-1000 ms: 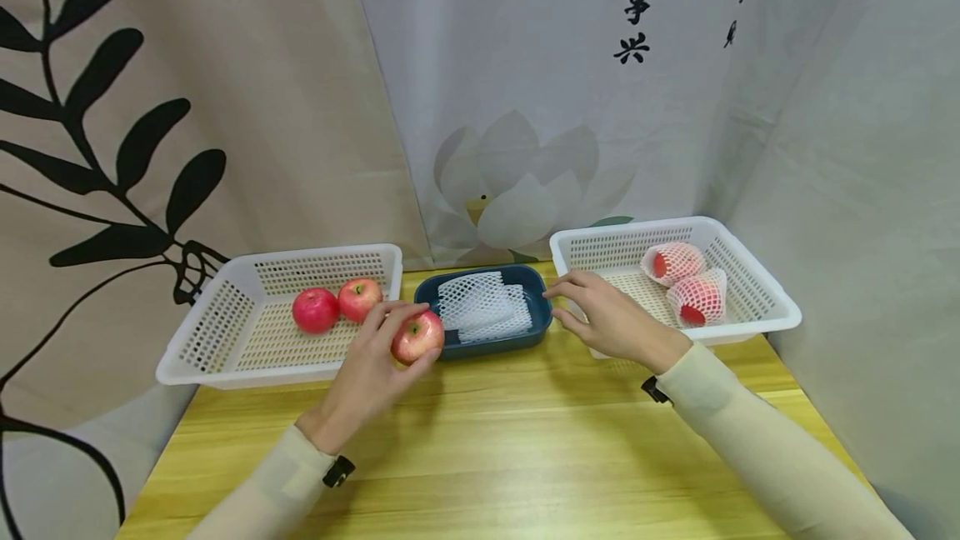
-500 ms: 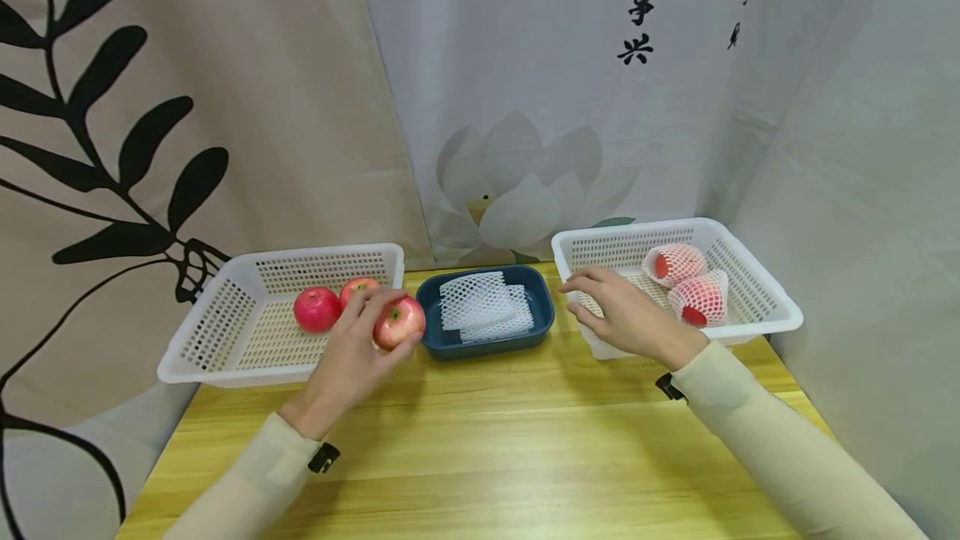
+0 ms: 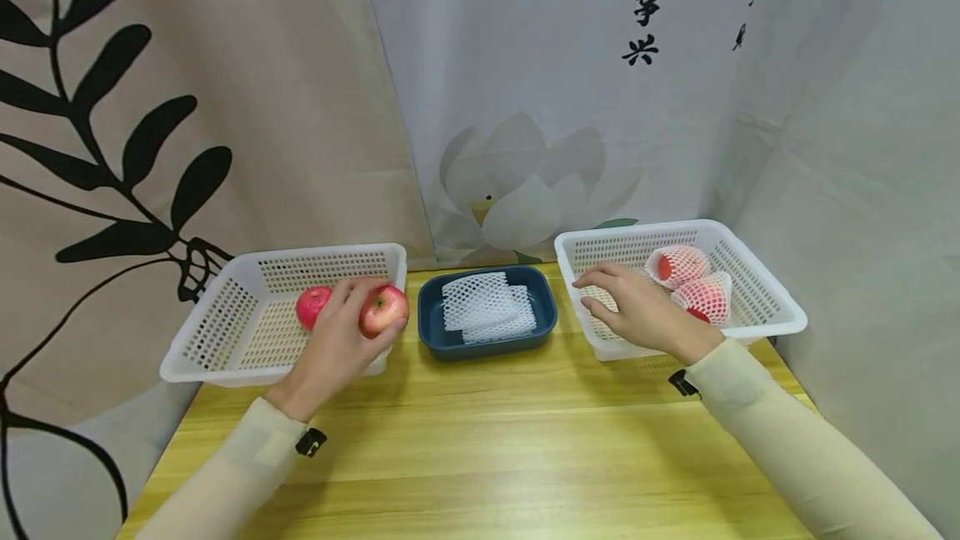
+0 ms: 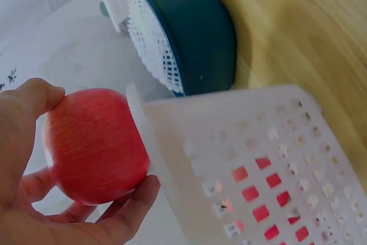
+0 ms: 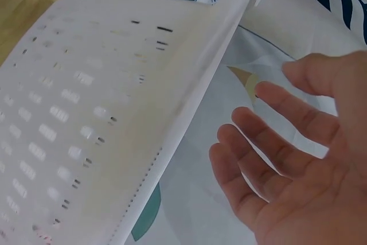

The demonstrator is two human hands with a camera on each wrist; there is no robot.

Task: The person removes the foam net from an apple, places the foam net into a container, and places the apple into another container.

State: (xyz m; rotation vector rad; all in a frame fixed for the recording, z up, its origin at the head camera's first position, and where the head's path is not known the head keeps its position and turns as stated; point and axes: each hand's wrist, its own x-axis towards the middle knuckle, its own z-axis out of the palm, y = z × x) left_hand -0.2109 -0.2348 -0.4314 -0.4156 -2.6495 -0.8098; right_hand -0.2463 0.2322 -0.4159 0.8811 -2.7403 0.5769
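Note:
My left hand (image 3: 337, 344) grips a bare red apple (image 3: 384, 311) above the right end of the left white basket (image 3: 217, 373). In the left wrist view, thumb and fingers curl round the apple (image 4: 97, 147) beside the basket's rim (image 4: 155, 142). Another red apple (image 3: 311, 305) lies in that basket, partly behind the hand. With nothing in its grasp, my right hand (image 3: 645, 311) hovers over the near left part of the right white basket (image 3: 765, 327), fingers loosely bent. Two apples in white foam nets, a rear one (image 3: 677, 265) and a front one (image 3: 707, 297), lie there.
Between the baskets stands a dark blue tray (image 3: 487, 350) holding flat white foam nets (image 3: 487, 307). Wooden tabletop (image 3: 510, 448) stretches in front. Printed curtains (image 3: 525, 65) hang close behind the baskets and at the right side.
My left hand has carried the apple leftward, from beside the blue tray to over the left basket. My right hand has shifted right, away from the tray, to above the right basket.

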